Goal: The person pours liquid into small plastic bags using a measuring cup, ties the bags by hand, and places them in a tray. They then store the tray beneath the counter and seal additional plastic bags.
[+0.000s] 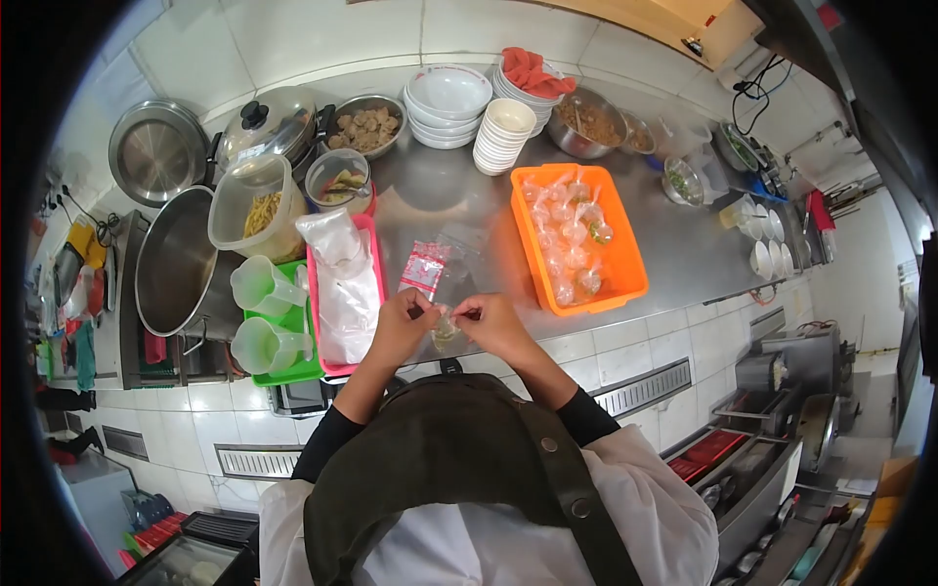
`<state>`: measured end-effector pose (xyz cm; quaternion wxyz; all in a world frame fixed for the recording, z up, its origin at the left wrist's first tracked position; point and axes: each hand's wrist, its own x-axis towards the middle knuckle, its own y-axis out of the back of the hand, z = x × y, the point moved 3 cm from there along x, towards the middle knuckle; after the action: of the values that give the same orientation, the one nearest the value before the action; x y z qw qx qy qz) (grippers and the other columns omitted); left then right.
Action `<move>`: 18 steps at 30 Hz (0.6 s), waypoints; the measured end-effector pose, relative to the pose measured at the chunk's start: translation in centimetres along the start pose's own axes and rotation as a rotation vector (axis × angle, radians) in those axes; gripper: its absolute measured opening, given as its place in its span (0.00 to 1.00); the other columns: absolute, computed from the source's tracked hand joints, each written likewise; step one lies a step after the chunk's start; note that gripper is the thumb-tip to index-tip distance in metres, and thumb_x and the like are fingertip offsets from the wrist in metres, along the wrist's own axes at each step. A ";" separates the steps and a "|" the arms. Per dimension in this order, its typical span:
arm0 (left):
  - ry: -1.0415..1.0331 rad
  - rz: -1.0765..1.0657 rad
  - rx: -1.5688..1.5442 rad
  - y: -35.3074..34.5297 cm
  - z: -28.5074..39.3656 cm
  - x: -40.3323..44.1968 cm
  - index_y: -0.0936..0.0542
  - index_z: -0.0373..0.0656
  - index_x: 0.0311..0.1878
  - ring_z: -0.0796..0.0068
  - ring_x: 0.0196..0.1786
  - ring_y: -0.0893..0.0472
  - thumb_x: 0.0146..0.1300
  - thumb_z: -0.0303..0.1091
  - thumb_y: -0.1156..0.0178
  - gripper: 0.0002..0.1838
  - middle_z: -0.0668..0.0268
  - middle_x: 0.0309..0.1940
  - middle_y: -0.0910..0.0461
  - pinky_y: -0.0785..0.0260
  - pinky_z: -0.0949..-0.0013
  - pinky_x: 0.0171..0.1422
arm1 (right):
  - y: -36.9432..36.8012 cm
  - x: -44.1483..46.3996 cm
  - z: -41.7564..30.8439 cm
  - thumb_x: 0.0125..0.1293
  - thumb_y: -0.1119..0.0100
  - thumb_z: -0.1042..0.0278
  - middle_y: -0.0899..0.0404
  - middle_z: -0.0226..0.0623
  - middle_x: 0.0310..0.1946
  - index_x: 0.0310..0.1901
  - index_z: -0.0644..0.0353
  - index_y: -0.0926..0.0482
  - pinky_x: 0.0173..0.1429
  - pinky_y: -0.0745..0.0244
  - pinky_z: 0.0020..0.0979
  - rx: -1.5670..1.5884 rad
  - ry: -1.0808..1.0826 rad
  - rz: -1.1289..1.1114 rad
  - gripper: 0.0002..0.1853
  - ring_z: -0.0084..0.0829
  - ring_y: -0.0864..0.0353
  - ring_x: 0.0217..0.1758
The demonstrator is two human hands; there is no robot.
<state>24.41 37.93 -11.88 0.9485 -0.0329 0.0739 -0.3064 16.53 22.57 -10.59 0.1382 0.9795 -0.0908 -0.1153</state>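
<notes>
A small clear plastic bag [446,338] with something greenish-yellow in it hangs at the counter's near edge. My left hand [399,328] pinches its top from one side, and my right hand [496,326] pinches it from the other. The fingertips of both hands are close together. Just beyond them lies a red-and-white printed packet [424,268], with flat clear plastic bags [463,240] beside it. To the left, a pink tray [313,283] holds white plastic bags [346,303]. Right of my hands, an orange bin [625,272] contains several filled, knotted clear bags [570,227].
On the left stand a large steel pot [176,264], a tub of yellowish strips [262,211] and green measuring jugs [266,285] on a green tray [293,363]. Along the back are stacked bowls [447,98], small white cups [506,127] and a steel bowl of brown food [586,121].
</notes>
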 end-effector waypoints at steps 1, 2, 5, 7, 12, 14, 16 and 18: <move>-0.012 0.024 -0.015 0.1 0.2 0.0 0.27 0.37 0.29 0.85 0.27 0.24 0.57 0.27 0.34 0.10 0.69 0.22 0.23 0.32 0.78 0.32 | 0.1 0.1 0.1 0.57 0.38 0.75 0.20 0.33 0.22 0.34 0.68 0.18 0.31 0.26 0.23 0.035 -0.025 0.007 0.05 0.20 0.21 0.25; 0.023 0.025 0.012 0.2 0.5 -0.1 0.26 0.36 0.30 0.84 0.27 0.23 0.57 0.27 0.34 0.10 0.68 0.23 0.23 0.31 0.78 0.32 | 0.2 0.2 0.2 0.58 0.38 0.75 0.20 0.33 0.22 0.34 0.67 0.18 0.31 0.26 0.23 0.070 -0.051 0.014 0.05 0.20 0.21 0.26; 0.112 0.008 0.101 0.3 0.7 -0.4 0.24 0.32 0.36 0.80 0.29 0.21 0.57 0.29 0.33 0.11 0.64 0.26 0.21 0.29 0.77 0.33 | 0.1 0.6 1.3 0.60 0.39 0.75 0.20 0.33 0.22 0.35 0.68 0.19 0.33 0.25 0.23 0.179 -0.060 0.048 0.05 0.20 0.21 0.26; 0.149 -0.030 0.171 0.4 0.1 -0.6 0.22 0.29 0.40 0.78 0.31 0.19 0.56 0.30 0.33 0.14 0.60 0.30 0.19 0.28 0.76 0.33 | -0.2 0.6 1.8 0.62 0.40 0.75 0.19 0.33 0.26 0.36 0.68 0.19 0.35 0.24 0.23 0.259 -0.055 0.051 0.05 0.20 0.20 0.28; 0.305 -0.069 -0.106 0.4 -2.6 -0.2 0.23 0.30 0.45 0.72 0.37 0.17 0.64 0.30 0.39 0.12 0.57 0.36 0.18 0.24 0.71 0.42 | -2.1 0.2 3.4 0.67 0.43 0.74 0.19 0.37 0.37 0.41 0.67 0.21 0.44 0.23 0.25 0.656 -0.178 0.047 0.05 0.24 0.20 0.39; 0.398 -0.035 -0.481 0.5 -4.8 -0.1 0.24 0.32 0.46 0.67 0.42 0.18 0.68 0.30 0.46 0.10 0.55 0.41 0.19 0.25 0.66 0.51 | -2.7 0.4 4.6 0.68 0.44 0.73 0.19 0.37 0.39 0.43 0.65 0.21 0.49 0.24 0.28 0.913 -0.189 -0.003 0.06 0.27 0.20 0.43; 0.483 -0.045 -0.762 0.2 -5.3 -0.5 0.24 0.34 0.46 0.67 0.43 0.19 0.70 0.31 0.50 0.11 0.56 0.41 0.20 0.25 0.66 0.54 | -2.8 0.3 5.0 0.69 0.44 0.70 0.20 0.37 0.40 0.44 0.62 0.22 0.52 0.26 0.31 1.122 -0.214 -0.049 0.06 0.29 0.21 0.44; 0.535 -0.036 -0.890 -0.1 -5.7 -0.6 0.26 0.35 0.47 0.66 0.45 0.21 0.71 0.32 0.53 0.11 0.57 0.42 0.21 0.27 0.65 0.58 | -3.3 0.5 5.4 0.70 0.46 0.69 0.20 0.36 0.39 0.43 0.61 0.22 0.50 0.26 0.30 1.192 -0.310 -0.084 0.06 0.29 0.21 0.43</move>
<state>22.93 38.17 -17.46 0.7851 -0.3550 0.4366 -0.2590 16.17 24.18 -16.71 -0.4523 0.8629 -0.1199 -0.1912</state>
